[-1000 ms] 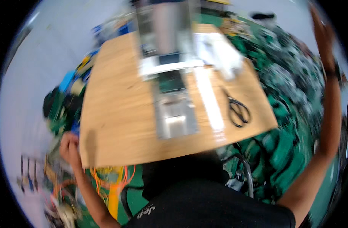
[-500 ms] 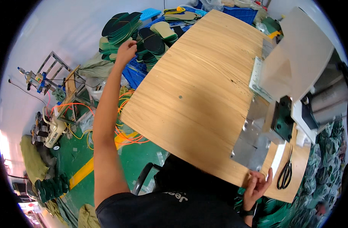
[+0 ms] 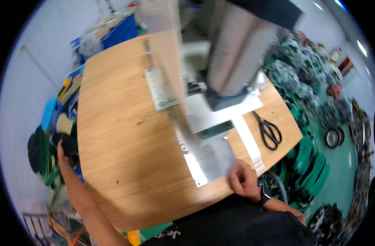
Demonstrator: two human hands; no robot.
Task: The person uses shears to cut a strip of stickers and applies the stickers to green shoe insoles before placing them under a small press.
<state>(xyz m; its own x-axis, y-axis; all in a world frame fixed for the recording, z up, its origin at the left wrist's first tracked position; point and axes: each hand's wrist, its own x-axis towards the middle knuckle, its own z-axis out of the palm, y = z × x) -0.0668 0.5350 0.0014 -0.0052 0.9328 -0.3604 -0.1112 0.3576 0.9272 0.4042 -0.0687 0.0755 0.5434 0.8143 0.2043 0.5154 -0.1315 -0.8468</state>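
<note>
At the far left my left hand reaches past the table edge and lies against the dark insoles of a stack. Its fingers are blurred, so whether they grip an insole is unclear. My right hand rests at the near table edge, beside the corner of a shiny metal plate. Its fingers are curled in, and I see nothing in them. Over the plate stands a press machine with a white base and a thick grey column. Another stack of black and green insoles stands left of my left hand.
Black-handled scissors and a white strip lie on the wooden table right of the machine. A pale upright panel stands at its left side. Green insoles and bagged goods are piled at right.
My view has swung right, bringing the machine to the middle. My right hand's spread fingers have curled. My left hand remains by the insole stacks and now overlaps dark insoles.
</note>
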